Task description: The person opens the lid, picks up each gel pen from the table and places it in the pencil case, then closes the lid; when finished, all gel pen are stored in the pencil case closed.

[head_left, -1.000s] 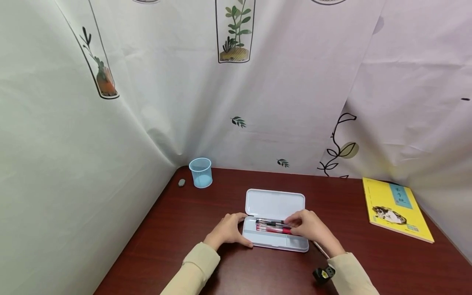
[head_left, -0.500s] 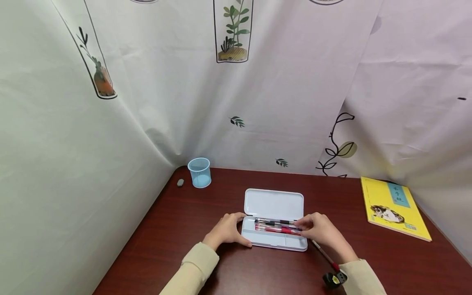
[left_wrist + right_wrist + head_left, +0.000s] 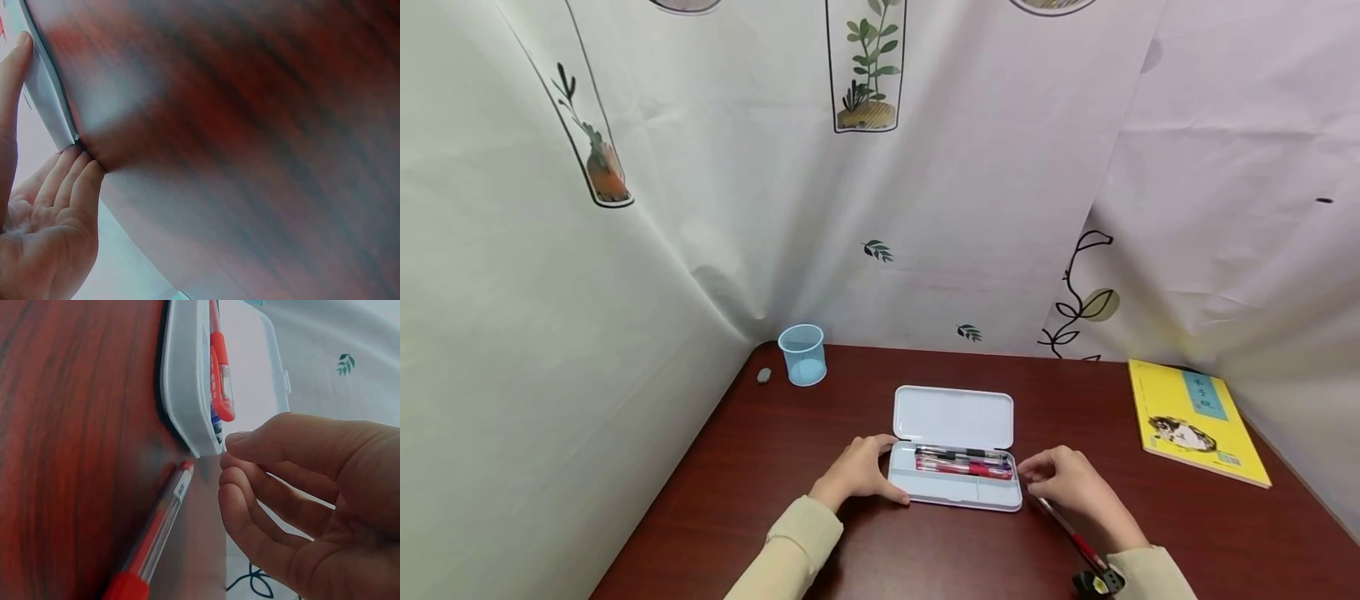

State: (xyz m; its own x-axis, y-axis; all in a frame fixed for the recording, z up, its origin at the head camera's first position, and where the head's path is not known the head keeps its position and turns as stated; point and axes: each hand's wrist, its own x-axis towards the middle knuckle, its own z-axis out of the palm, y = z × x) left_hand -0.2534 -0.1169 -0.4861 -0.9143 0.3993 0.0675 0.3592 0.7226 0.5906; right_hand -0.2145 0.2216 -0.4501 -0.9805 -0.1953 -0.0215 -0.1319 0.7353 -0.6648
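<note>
An opened white pencil case (image 3: 955, 417) lies on the dark red-brown table, its lid folded back. Inside its rear compartment rest several pens, with a red pen (image 3: 964, 468) nearest the front. My left hand (image 3: 859, 472) holds the case's left end, thumb at the front edge and fingertips at the rear corner. Just past the right end is my right hand (image 3: 1067, 479), fingers loosely bent and holding nothing. In the right wrist view another red pen (image 3: 153, 544) lies on the table below that hand, its tip near the case's corner.
A translucent blue cup (image 3: 803, 367) stands at the back left, with a small grey lump (image 3: 763, 376) beside it. A yellow book (image 3: 1195, 425) lies at the far right. By the right sleeve is a small black device (image 3: 1093, 583). Printed cloth walls border the table.
My right hand has let go of the red pen, now lying in the case, and moved right, off the case's end. The left hand stays at the left end.
</note>
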